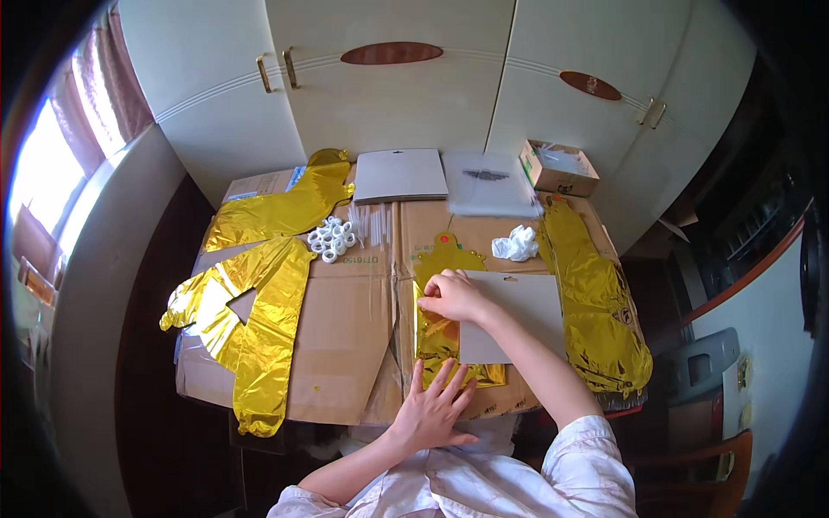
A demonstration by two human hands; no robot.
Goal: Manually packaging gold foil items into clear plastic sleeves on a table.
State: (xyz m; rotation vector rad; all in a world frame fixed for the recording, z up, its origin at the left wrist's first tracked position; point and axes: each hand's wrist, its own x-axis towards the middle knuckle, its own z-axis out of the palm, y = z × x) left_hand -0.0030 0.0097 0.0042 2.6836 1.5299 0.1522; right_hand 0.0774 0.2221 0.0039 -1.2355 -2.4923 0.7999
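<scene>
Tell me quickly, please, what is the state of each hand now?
Left hand: open, spread at the gold foil's near end.
Right hand: curled over the same foil; whether it pinches anything cannot be told.

Whitish, creased shirt (471,485) with faint patterning; its loose, wide sleeves (591,466) leave forearms (542,366) and fingers (441,377) bare.

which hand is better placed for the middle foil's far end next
Probably the right hand: it is nearer the far end of the middle gold foil; the left hand is by the near end.
</scene>
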